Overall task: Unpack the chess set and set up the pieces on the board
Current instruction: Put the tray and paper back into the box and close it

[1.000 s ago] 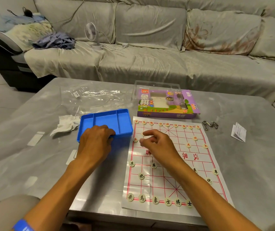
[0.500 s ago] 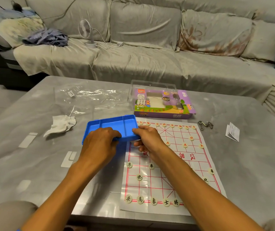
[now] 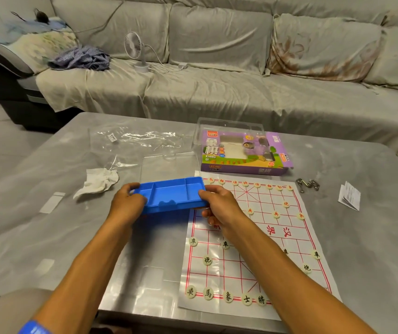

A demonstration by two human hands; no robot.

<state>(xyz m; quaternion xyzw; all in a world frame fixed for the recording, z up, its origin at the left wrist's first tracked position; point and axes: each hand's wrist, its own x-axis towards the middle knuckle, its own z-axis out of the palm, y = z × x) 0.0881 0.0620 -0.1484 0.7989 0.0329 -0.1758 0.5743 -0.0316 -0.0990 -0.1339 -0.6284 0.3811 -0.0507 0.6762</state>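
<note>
Tray [image 3: 170,194] now lifted higher; left hand [image 3: 128,205] and right hand [image 3: 219,205] grip its ends.

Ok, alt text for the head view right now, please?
Both hands, left hand and right hand, hold an empty blue tray just above the table, beside a paper xiangqi board with pieces laid out. A purple game box lies behind.

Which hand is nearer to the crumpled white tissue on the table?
The left hand. It grips the left end of the blue tray, just right of the tissue. The right hand holds the tray's far end, over the board.
</note>
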